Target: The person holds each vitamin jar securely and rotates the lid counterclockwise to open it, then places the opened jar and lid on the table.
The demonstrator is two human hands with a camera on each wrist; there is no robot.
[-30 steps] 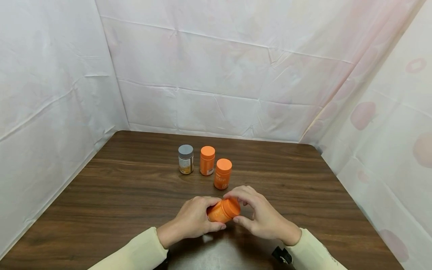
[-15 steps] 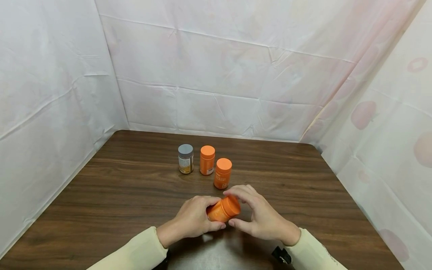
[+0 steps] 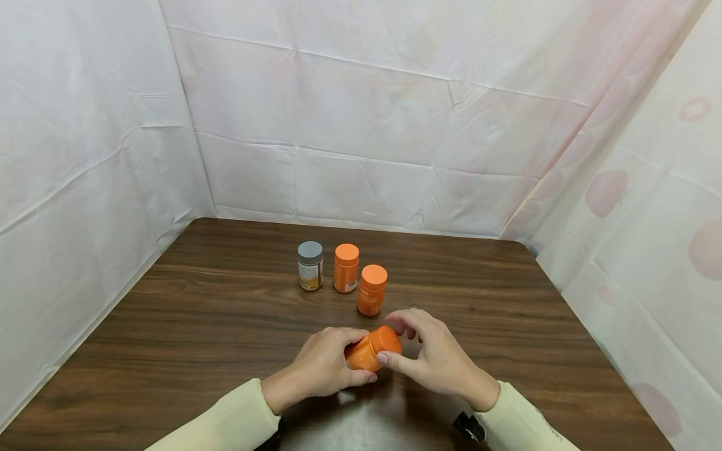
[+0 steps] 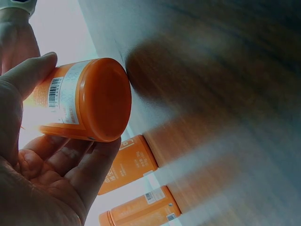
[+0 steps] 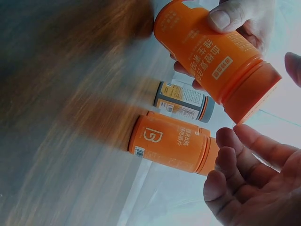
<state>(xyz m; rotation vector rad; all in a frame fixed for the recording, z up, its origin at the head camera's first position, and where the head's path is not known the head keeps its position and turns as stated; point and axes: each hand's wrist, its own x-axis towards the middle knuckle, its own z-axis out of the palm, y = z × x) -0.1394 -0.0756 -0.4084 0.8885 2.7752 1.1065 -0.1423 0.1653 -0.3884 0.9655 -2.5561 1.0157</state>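
My left hand (image 3: 326,363) grips an orange bottle (image 4: 84,101) around its body, thumb on one side and fingers on the other. The bottle tilts, its orange cap (image 5: 252,92) towards the right hand and its base showing in the left wrist view. Beside the cap is my right hand (image 3: 434,357), fingers loosely bent. In the right wrist view a fingertip (image 5: 242,132) touches or nearly touches the cap's edge, while the thumb (image 5: 294,67) is apart from it. Beyond the hands, two more orange bottles, one nearer (image 3: 372,290) and one farther (image 3: 346,269), stand upright.
A grey-capped bottle (image 3: 311,267) stands upright left of the standing orange ones. Everything is on a dark wood-grain table (image 3: 186,326). Pale patterned sheeting (image 3: 361,113) hangs behind the table and on both sides.
My right hand shifted around the cap: the thumb came off its lower edge and moved left across its near side, and the fingers drew back right. The left hand kept the bottle in place.
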